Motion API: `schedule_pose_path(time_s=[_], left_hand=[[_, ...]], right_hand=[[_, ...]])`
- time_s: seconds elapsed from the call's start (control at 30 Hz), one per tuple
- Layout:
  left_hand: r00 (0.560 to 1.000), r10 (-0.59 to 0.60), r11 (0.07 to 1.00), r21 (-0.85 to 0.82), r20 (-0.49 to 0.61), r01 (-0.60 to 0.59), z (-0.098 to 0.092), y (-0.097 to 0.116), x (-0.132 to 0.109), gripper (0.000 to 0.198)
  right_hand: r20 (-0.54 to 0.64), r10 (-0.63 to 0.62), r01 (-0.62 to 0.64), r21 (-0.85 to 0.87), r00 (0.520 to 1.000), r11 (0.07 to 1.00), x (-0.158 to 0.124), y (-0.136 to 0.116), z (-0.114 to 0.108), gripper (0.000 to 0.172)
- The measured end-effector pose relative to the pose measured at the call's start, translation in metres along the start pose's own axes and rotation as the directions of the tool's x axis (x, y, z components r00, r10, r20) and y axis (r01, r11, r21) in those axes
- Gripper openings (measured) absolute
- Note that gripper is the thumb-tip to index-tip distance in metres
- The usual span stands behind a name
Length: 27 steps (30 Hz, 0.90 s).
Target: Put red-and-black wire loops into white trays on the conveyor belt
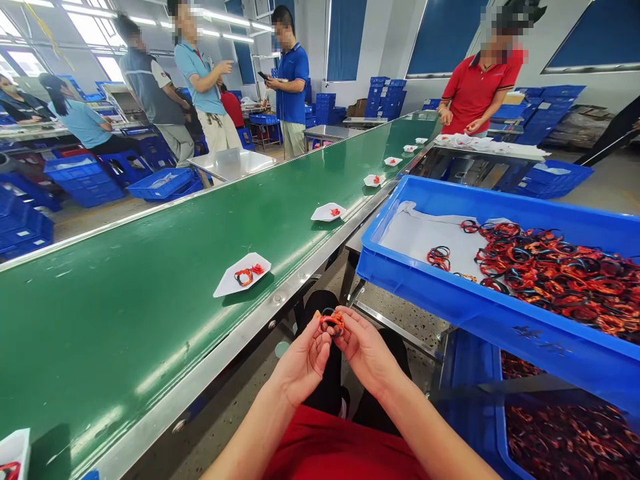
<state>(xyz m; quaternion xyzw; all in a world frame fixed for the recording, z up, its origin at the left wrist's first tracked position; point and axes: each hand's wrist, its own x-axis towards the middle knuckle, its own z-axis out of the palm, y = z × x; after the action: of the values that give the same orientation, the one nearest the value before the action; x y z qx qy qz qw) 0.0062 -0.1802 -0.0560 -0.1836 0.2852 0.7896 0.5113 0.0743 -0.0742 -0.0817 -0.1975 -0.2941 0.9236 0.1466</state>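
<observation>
Both hands are up over the lap, pinching the same little coil of red and black wire (pixel 331 322): left hand (pixel 303 360) grips its left side, right hand (pixel 366 350) its right, fingertips closed on it. Just left and farther sits a white tray (pixel 227 283) on the green conveyor belt (pixel 150 267), and a blue bin (pixel 480 313) full of coils is on the right

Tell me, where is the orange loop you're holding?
The orange loop is low in the head view's middle, pinched between the left hand and right hand, right of the green belt.
</observation>
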Motion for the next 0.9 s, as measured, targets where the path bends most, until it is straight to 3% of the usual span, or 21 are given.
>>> schedule_pose_path(time_s=[0.23,0.33,0.4,0.47,0.53,0.6,0.63,0.67,0.73,0.77,0.8,0.9], left_hand=[[1.000,0.023,1.000,0.020,-0.015,-0.023,-0.001,-0.003,0.000,0.027],[0.983,0.183,0.969,0.171,-0.025,-0.176,0.002,-0.004,-0.001,0.015],[0.929,0.365,0.875,0.322,0.051,-0.362,0.006,0.000,0.000,0.006],[0.836,0.518,0.703,0.467,0.181,-0.537,0.012,0.008,0.004,0.011],[0.724,0.610,0.476,0.582,0.321,-0.659,0.022,0.020,0.010,0.020],[0.588,0.677,0.194,0.662,0.444,-0.724,0.036,0.036,0.019,0.022],[0.509,0.703,0.037,0.688,0.498,-0.724,0.044,0.045,0.025,0.022],[0.429,0.715,-0.135,0.710,0.553,-0.691,0.052,0.054,0.032,0.021],[0.314,0.693,-0.434,0.723,0.649,-0.538,0.070,0.074,0.049,0.018],[0.292,0.668,-0.537,0.715,0.684,-0.448,0.078,0.084,0.058,0.017],[0.284,0.650,-0.602,0.706,0.705,-0.373,0.087,0.094,0.068,0.015],[0.292,0.642,-0.672,0.704,0.709,-0.231,0.109,0.121,0.097,0.010]], right_hand=[[-0.009,0.000,0.000,-0.034,1.000,0.999,0.003,0.005,-0.001,0.026],[0.028,-0.062,0.068,-0.243,0.998,0.968,-0.003,-0.005,-0.001,0.026],[0.108,-0.161,0.194,-0.492,0.981,0.849,-0.013,-0.025,0.003,0.026],[0.244,-0.293,0.374,-0.724,0.925,0.580,-0.026,-0.058,0.011,0.025],[0.403,-0.403,0.509,-0.836,0.822,0.204,-0.034,-0.101,0.019,0.019],[0.512,-0.456,0.515,-0.847,0.728,-0.128,-0.030,-0.150,0.022,0.016],[0.518,-0.468,0.463,-0.854,0.716,-0.237,-0.022,-0.176,0.019,0.017],[0.508,-0.466,0.394,-0.860,0.725,-0.324,-0.010,-0.200,0.014,0.019],[0.405,-0.409,0.187,-0.859,0.818,-0.477,0.020,-0.241,-0.002,0.024],[0.300,-0.376,0.063,-0.846,0.877,-0.529,0.036,-0.256,-0.013,0.029],[0.234,-0.371,-0.007,-0.838,0.899,-0.545,0.051,-0.268,-0.024,0.033],[0.110,-0.331,-0.091,-0.840,0.937,-0.534,0.080,-0.282,-0.054,0.035]])
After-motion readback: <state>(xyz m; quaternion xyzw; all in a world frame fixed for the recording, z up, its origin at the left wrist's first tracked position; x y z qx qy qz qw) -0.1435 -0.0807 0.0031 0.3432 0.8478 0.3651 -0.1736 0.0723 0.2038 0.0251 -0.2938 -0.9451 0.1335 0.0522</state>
